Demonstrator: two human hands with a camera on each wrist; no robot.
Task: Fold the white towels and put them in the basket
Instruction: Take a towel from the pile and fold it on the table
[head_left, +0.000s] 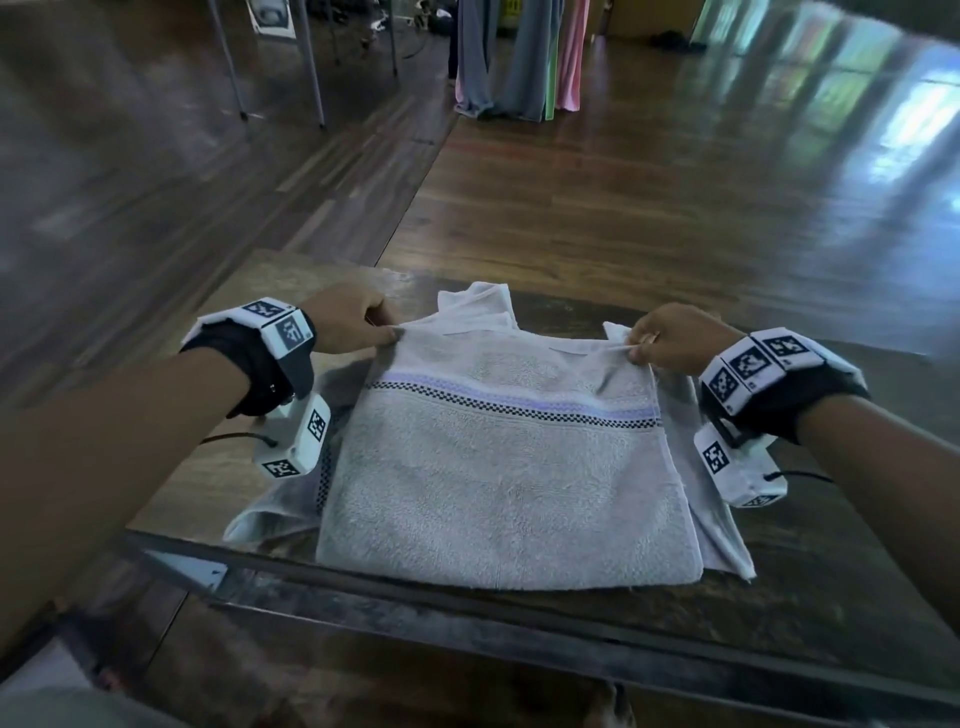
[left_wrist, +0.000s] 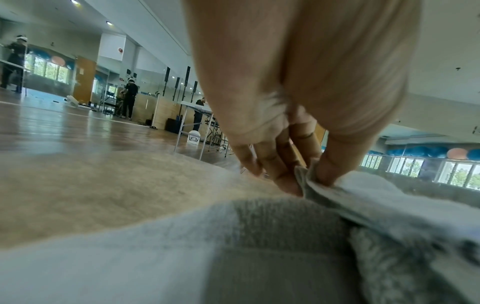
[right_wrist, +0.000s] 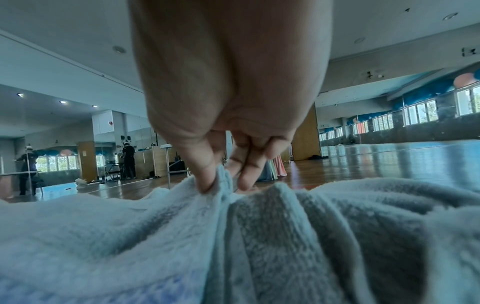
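A white towel (head_left: 498, 478) with a checkered and lilac stripe lies partly folded on a dark wooden table (head_left: 810, 587). My left hand (head_left: 374, 327) pinches the top layer's far left corner. My right hand (head_left: 644, 345) pinches its far right corner. The left wrist view shows thumb and fingers (left_wrist: 285, 183) squeezing the towel edge (left_wrist: 319, 189). In the right wrist view my thumb (right_wrist: 205, 179) and fingers clamp a bunched fold of towel (right_wrist: 223, 197). More white cloth (head_left: 478, 306) sticks out beyond the folded layer. No basket is in view.
The table's near edge (head_left: 467, 608) runs just in front of the towel. Hanging grey, pink and green cloths (head_left: 519, 57) stand on the wooden floor beyond. Metal table legs (head_left: 311, 62) stand at the back left. People (left_wrist: 130, 98) stand far off.
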